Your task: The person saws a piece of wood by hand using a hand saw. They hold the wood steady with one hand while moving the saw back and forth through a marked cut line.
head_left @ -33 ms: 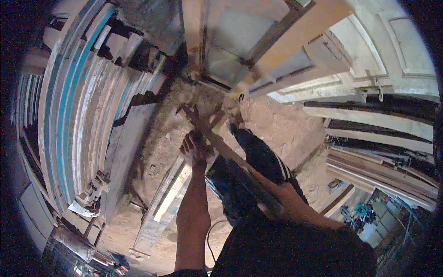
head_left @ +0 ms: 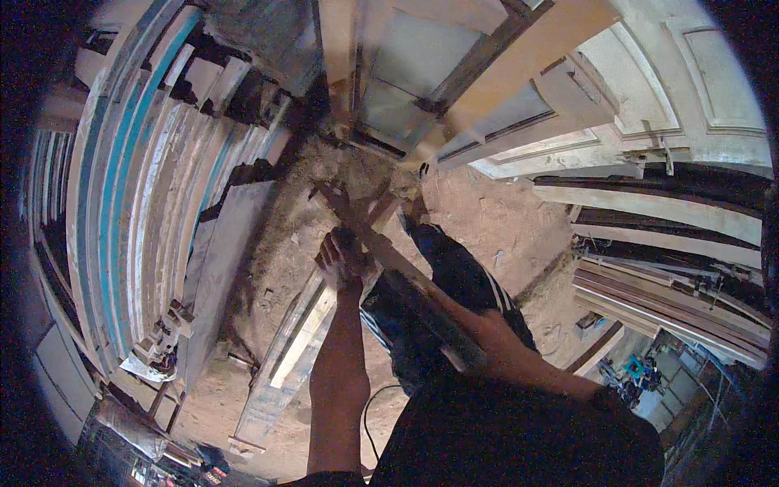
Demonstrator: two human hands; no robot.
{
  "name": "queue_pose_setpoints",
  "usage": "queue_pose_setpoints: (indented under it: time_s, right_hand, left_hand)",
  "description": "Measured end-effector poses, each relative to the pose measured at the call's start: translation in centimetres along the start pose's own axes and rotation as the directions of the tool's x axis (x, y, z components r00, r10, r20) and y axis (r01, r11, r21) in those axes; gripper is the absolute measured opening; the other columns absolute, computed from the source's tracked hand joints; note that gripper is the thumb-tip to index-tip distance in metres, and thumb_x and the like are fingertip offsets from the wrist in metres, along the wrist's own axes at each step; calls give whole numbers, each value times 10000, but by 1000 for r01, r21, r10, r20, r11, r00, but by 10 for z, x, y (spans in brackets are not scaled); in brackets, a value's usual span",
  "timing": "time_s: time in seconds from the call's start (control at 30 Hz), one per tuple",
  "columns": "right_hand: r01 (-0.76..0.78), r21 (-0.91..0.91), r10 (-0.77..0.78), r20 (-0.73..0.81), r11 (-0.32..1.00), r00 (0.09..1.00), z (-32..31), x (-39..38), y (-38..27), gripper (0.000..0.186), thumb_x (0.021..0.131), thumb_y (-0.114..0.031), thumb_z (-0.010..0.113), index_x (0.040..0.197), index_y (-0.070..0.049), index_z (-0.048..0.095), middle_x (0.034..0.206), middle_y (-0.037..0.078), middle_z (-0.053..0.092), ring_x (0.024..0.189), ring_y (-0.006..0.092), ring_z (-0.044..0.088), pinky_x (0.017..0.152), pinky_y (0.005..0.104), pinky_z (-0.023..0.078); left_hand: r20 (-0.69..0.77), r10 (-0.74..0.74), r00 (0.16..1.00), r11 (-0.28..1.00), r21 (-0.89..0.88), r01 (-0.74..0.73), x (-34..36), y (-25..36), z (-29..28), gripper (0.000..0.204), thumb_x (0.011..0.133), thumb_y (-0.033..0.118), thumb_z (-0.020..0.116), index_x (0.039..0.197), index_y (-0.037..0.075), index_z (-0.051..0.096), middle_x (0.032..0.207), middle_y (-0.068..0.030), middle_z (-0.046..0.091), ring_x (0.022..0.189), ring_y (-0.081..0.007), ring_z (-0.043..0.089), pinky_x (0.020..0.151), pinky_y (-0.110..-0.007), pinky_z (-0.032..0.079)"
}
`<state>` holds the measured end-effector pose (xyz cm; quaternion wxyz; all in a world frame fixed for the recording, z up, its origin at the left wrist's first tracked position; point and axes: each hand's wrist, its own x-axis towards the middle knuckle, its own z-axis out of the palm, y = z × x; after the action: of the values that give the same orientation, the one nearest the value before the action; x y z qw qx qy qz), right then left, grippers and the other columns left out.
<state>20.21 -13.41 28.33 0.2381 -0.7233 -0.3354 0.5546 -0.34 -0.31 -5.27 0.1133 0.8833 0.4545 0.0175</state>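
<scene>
A long dark piece of wood (head_left: 402, 264) slants from the middle of the view down toward my body. My left hand (head_left: 341, 252) is closed around it near its far end, fingers curled. Along its near part lies my right hand (head_left: 480, 329), its fingers hidden by the wood and shadow, so its grip cannot be made out. A shorter strip (head_left: 381, 209) crosses near the far end; whether the two are joined is unclear. My legs in dark striped trousers (head_left: 462, 260) are beneath the wood.
Stacked boards (head_left: 138, 203), some with teal edges, fill the left side. Panelled door frames (head_left: 495, 81) stand ahead, with pale doors (head_left: 649, 81) to the right. More planks (head_left: 657, 304) lie at right. Beside my left forearm, boards (head_left: 280, 373) rest on the dirt floor (head_left: 527, 211).
The near end of the long piece of wood has shifted slightly up and left, along with my right forearm. My left hand stays in nearly the same place.
</scene>
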Motion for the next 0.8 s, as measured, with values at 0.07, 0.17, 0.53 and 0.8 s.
queue_pose_setpoints:
  time_s: [0.07,0.17,0.53,0.8]
  right_hand:
    - [78,-51,-81,-48,996,996,15,30,3,867,814,-125,709,1571,-196,293,825,137,703,691,271,709,653,349,554]
    - [46,4,-46,-17,999,999,23,58,5,847,803,-89,708,1556,-185,332,852,125,709,660,250,687,605,357,522]
    - [132,58,-120,-176,990,977,40,39,-8,746,835,-56,672,1519,-61,374,1144,129,687,942,208,672,827,321,511]
    - [4,-136,-22,-132,991,991,9,-11,-51,625,844,26,635,1445,10,465,1262,147,659,1108,207,636,955,312,487]
  left_hand:
    - [-26,5,1000,998,67,-4,6,-12,10,702,852,399,629,1436,86,398,1404,-163,509,1274,-331,501,1022,-501,386]
    - [15,-87,996,996,-24,87,5,-3,9,759,849,458,629,1445,54,387,1423,-170,496,1290,-346,488,1045,-510,368]
    - [96,-132,987,991,27,130,2,-1,-6,839,819,508,676,1474,66,394,1453,-156,463,1359,-357,422,1107,-576,309]
    - [248,-140,959,969,-166,184,3,11,-18,1102,677,677,720,1514,64,350,1536,-237,365,1431,-426,319,1155,-629,217]
